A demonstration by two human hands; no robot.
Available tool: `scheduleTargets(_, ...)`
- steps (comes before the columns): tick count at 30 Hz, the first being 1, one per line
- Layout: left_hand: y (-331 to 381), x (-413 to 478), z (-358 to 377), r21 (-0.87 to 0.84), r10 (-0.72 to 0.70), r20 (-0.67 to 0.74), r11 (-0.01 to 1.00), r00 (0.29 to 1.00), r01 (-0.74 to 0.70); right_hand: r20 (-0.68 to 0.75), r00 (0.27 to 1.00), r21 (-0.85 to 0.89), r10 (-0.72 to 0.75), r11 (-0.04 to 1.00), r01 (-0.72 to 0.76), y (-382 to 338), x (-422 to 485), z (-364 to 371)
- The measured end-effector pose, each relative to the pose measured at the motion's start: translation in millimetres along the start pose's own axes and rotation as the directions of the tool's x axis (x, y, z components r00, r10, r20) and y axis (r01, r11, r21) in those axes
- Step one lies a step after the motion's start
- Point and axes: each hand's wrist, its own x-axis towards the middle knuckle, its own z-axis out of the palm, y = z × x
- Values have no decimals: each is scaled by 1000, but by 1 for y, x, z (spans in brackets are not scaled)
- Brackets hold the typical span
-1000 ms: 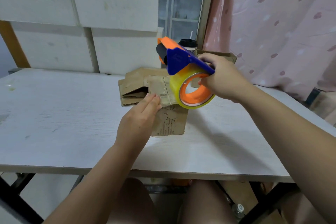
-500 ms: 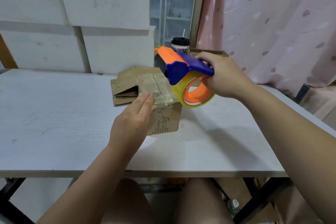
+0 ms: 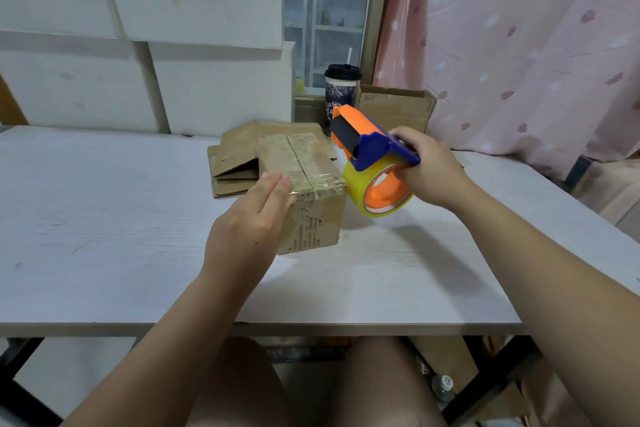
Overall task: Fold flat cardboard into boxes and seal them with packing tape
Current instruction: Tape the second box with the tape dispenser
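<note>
Since half a second ago the orange-and-blue plastic tape dispenser (image 3: 370,146) has swung off the small brown cardboard box (image 3: 311,218) to its right. It hangs close, though whether its yellowish tape roll (image 3: 360,194) touches the box cannot be told. The right hand (image 3: 429,166) has its grip curled round the dispenser's handle. The left hand (image 3: 252,218) lies flat, grip wide and fingers straight, pressing the box's near left top edge. The box stands on the white bench (image 3: 104,218) with clear tape (image 3: 304,163) across its closed top, and flat brown cardboard pieces (image 3: 232,163) lie just behind.
</note>
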Motion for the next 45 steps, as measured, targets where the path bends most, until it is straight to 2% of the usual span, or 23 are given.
scheduleTargets(9, -1, -1, 0, 15, 11, 17, 1000, 1000, -11, 29, 996, 231, 86, 969, -90, 14, -10, 20)
scheduleTargets(13, 2, 2, -3, -11, -58, 49, 998, 997, 59, 56, 989, 364, 140, 919, -151, 22, -15, 32)
scheduleTargets(18, 16, 9, -10, -91, -161, 249, 978, 955, 188, 89, 977, 479, 194, 851, -213, 25, -18, 38)
scheduleTargets(20, 25, 10, -7, 10, -188, 298, 981, 936, 194, 90, 975, 481, 204, 848, -222, 25, -17, 39)
scheduleTargets(23, 36, 11, -4, 121, -278, 283, 960, 918, 253, 61, 974, 443, 218, 868, -222, 26, -18, 41)
scheduleTargets(25, 40, 15, -3, 169, -277, 245, 956, 929, 240, 48, 977, 443, 207, 872, -207, 26, -21, 42)
scheduleTargets(28, 44, 24, -2, 152, -181, 219, 977, 959, 150, 63, 985, 472, 162, 864, -173, 25, -26, 41)
scheduleTargets(33, 44, 33, 2, 160, -209, 230, 971, 951, 175, 95, 985, 470, 144, 866, -172, 23, -35, 38)
scheduleTargets(36, 45, 34, 3, 207, -206, 246, 966, 947, 157, 44, 990, 435, 135, 889, -141, 19, -34, 34)
scheduleTargets(41, 55, 43, 17, 327, -256, 308, 933, 916, 151, -66, 992, 192, 110, 977, -95, 12, -24, 32)
scheduleTargets(45, 59, 47, 25, 333, -273, 304, 928, 913, 166, -116, 992, 206, 40, 978, -16, 13, -24, 31)
